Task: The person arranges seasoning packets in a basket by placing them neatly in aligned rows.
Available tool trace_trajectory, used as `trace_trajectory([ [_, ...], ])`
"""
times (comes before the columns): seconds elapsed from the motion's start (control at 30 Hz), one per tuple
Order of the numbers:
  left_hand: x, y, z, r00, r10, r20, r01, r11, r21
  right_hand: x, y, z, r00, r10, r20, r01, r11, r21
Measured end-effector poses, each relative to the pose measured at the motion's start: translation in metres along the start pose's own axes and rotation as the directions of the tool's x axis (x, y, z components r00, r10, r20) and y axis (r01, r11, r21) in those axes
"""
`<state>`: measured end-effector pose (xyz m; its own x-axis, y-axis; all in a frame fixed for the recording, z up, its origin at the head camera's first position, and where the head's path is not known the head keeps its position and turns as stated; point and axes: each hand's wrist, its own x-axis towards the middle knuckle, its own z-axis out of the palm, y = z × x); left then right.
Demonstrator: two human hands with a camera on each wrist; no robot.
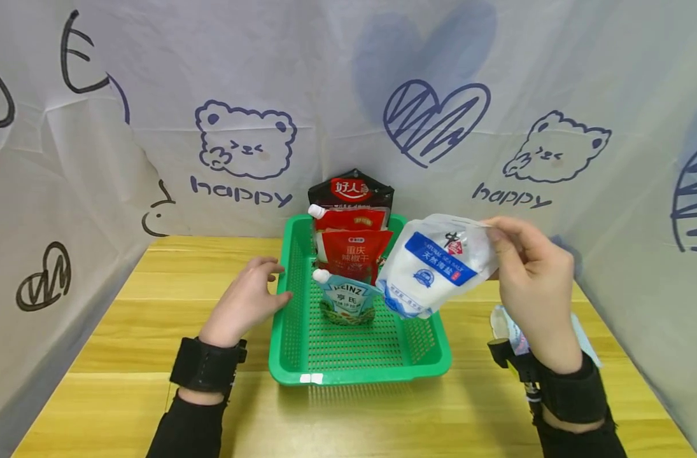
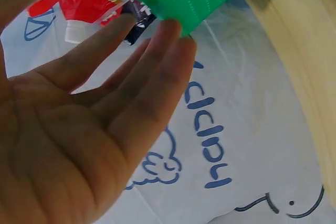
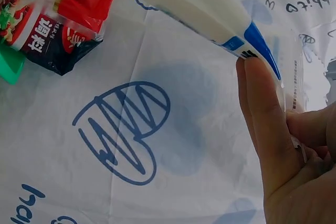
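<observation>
My right hand (image 1: 534,280) pinches the top corner of a white and blue bag of sea salt (image 1: 434,267), which hangs tilted over the right side of a green plastic basket (image 1: 359,375). In the right wrist view the salt bag (image 3: 210,14) shows edge-on, with fingers and thumb on its end. My left hand (image 1: 247,299) is at the basket's left rim, fingers loosely bent and holding nothing. Inside the basket stand a light-blue Heinz spouted pouch (image 1: 348,299), a red pouch (image 1: 354,251), another red spouted pouch (image 1: 348,219) and a black seasoning bag (image 1: 351,187) at the back.
A pale blue and white packet (image 1: 517,334) lies on the wooden table (image 1: 153,356), partly hidden behind my right wrist. White cloth (image 1: 337,76) with drawn bears and hearts stands behind the basket and along both sides.
</observation>
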<state>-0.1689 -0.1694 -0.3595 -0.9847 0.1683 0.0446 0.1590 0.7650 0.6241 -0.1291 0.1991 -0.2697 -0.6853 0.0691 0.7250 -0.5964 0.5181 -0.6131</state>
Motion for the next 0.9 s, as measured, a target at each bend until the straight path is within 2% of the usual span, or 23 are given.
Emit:
trace_trajectory([
  [0.1,-0.002,0.005,0.000,0.998,0.046,-0.036,-0.045,0.999,0.016,-0.003,-0.002,0.000,1.000,-0.021,-0.013,0.021,1.000,0.009],
  [0.2,-0.003,0.011,0.000,0.986,0.155,-0.057,-0.155,0.988,-0.004,-0.003,-0.001,0.001,0.999,-0.027,-0.018,0.027,1.000,0.014],
  [0.27,-0.004,0.016,0.001,0.964,0.259,-0.069,-0.261,0.965,-0.031,-0.003,0.001,0.002,1.000,-0.024,-0.018,0.024,1.000,0.010],
  [0.33,-0.005,0.022,0.004,0.928,0.362,-0.090,-0.368,0.928,-0.063,-0.003,0.003,0.003,1.000,-0.018,-0.014,0.018,1.000,0.010],
  [0.4,-0.004,0.027,0.008,0.891,0.433,-0.133,-0.445,0.893,-0.070,-0.003,0.005,0.005,1.000,-0.020,-0.012,0.020,1.000,0.008],
  [0.43,-0.004,0.029,0.010,0.879,0.450,-0.159,-0.464,0.883,-0.065,-0.003,0.006,0.005,1.000,-0.023,-0.013,0.023,1.000,0.008],
  [0.47,-0.004,0.031,0.012,0.869,0.459,-0.186,-0.477,0.877,-0.062,-0.003,0.007,0.005,0.999,-0.028,-0.016,0.028,1.000,0.007],
  [0.53,-0.004,0.034,0.015,0.861,0.448,-0.240,-0.472,0.880,-0.052,-0.002,0.009,0.004,0.999,-0.041,-0.025,0.041,0.999,-0.007],
  [0.67,-0.004,0.037,0.019,0.867,0.394,-0.306,-0.428,0.902,-0.051,-0.001,0.010,-0.001,0.997,-0.051,-0.051,0.049,0.998,-0.042],
  [0.9,-0.004,0.042,0.024,0.869,0.352,-0.349,-0.395,0.917,-0.059,-0.006,0.009,-0.010,0.996,-0.013,-0.085,0.010,0.999,-0.039],
])
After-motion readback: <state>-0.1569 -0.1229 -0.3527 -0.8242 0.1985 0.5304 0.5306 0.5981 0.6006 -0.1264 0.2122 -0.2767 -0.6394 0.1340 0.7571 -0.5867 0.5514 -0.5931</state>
